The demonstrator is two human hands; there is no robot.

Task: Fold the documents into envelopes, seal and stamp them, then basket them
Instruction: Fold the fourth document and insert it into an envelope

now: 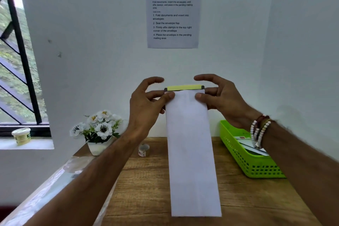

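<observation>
Papers [245,142] in the green basket [247,167], right of frame, lie partly behind the right forearm [286,145]; the wall notice [172,9] runs off the top edge

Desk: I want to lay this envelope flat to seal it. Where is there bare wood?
The desk is bare from the small roll toward you, between the clear plastic and the held envelope. A second patch lies on the near side of the green basket. The back left is crowded by the flower pot.
</observation>
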